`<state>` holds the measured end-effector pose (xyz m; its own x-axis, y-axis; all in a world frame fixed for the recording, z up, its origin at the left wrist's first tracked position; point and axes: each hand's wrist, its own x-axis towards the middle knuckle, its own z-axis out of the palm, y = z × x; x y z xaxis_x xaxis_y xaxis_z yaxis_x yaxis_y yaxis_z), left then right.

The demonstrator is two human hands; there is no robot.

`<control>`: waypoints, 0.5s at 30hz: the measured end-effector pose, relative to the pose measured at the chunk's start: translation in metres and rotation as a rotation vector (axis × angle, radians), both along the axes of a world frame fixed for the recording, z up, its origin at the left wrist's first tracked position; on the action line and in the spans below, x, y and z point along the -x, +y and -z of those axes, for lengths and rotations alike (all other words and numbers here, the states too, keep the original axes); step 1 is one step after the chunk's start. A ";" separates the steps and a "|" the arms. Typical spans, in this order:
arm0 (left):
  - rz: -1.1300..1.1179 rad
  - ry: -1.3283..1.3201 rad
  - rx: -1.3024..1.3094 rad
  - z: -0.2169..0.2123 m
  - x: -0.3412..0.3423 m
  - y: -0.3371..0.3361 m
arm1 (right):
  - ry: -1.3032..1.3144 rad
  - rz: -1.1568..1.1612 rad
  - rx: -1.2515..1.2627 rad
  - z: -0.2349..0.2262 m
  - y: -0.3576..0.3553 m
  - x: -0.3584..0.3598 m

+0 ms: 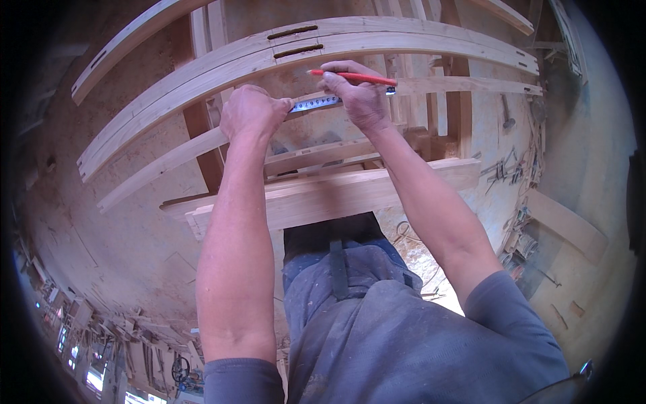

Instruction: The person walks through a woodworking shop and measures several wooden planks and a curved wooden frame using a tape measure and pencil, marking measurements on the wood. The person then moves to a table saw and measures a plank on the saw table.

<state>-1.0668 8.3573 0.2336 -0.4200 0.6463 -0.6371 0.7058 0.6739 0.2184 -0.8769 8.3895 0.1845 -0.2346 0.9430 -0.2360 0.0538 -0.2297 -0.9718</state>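
A pale strip with dark measuring marks, a tape blade or ruler [315, 104], lies along a narrow wooden rail [168, 156]. My left hand [252, 114] is closed at the strip's left end, with its thumb and forefinger pressed there; what its other fingers wrap is hidden. In my right hand [360, 97] a red pencil [356, 77] is gripped, its tip pointing left just below the slots of a beam. That hand rests over the right part of the strip, and a short bit of the strip shows beyond it.
Two long slotted beams [202, 76] lie side by side beyond my hands. A wide board [309, 200] crosses close to my body. Darker crosspieces [459, 111] run beneath the rails. Clamps and tools [505, 168] lie on the floor at right, near a curved wooden panel [564, 224].
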 end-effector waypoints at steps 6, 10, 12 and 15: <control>-0.015 -0.013 0.025 -0.011 -0.003 0.002 | -0.349 -0.062 -0.485 -0.001 -0.005 -0.051; -0.034 -0.007 -0.009 -0.011 -0.004 -0.001 | -0.594 -0.212 -0.845 0.002 -0.007 -0.081; -0.041 -0.017 0.007 -0.013 -0.006 0.001 | -0.629 -0.243 -0.951 0.007 -0.007 -0.086; -0.050 -0.024 0.029 -0.015 -0.007 0.002 | -0.613 -0.208 -0.944 0.013 -0.008 -0.083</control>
<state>-1.0594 8.3596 0.2490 -0.4356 0.6064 -0.6652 0.6662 0.7142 0.2148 -0.7938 8.3816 0.1714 -0.4969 0.7610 0.4172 0.5299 0.6468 -0.5485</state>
